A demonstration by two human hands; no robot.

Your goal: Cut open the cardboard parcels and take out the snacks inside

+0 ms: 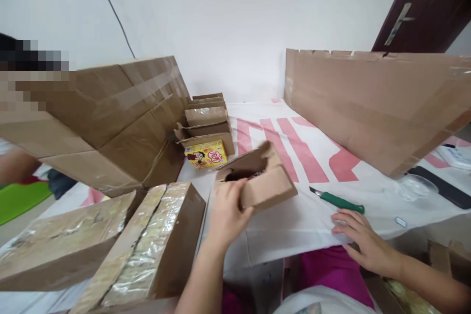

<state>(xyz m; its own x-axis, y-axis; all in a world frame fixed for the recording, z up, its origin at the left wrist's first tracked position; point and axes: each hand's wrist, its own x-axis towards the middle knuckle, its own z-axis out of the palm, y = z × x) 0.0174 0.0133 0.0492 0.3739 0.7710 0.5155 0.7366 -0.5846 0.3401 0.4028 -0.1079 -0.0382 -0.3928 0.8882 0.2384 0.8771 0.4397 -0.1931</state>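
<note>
Fingers of the left hand [225, 213] are gripping a small open cardboard box [270, 187] at its near left corner, the thumb lying against the near side! That box is sitting over the middle of the white cloth [283, 228], its mouth facing up, its long axis running left to right and slanting, with the right end swinging a little farther from the person.

Now the tricky bits: the hand is covering that near corner, and shadow is swallowing most of the inside. Something dark with a dab of red is showing in there, but it isn't giving itself away. Whether the box is resting on the cloth or hanging just above it, the view isn't telling. Over on the left, another person's arm [16, 164] is being cut off by the edge.

So the box is lying right under the left fingers, and well apart from the right hand [364, 243], whose fingers are spreading loosely, holding nothing, just beside a green knife [340, 201]. Beyond the box, a yellow packet [206, 154] is standing before a row of cartons [206, 117].
</note>
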